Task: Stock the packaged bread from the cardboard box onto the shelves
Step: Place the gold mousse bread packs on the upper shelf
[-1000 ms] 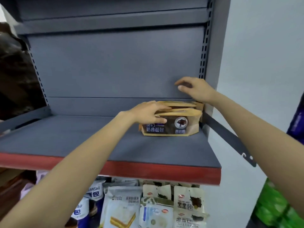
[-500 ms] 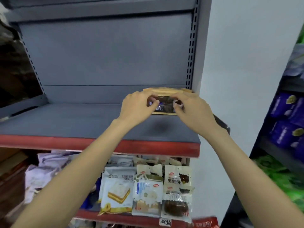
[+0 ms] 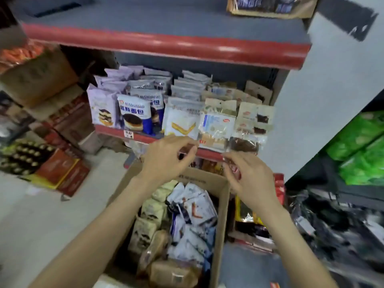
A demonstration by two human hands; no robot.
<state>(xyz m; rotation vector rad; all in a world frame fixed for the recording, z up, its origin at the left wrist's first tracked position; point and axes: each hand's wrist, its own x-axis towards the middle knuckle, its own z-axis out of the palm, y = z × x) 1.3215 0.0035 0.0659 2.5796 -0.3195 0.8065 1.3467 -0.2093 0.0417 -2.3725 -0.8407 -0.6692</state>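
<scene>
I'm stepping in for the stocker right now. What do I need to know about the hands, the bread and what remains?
Left hand: empty, fingers loosely curled, above the cardboard box.
Right hand: empty too, beside the left, over the box's far edge.
Done: brown bread packs sit at the right end of the upper shelf. The middle shelf is full of bread packages.
Left: the box on the floor holds many packaged breads; most of the upper shelf is bare.
</scene>
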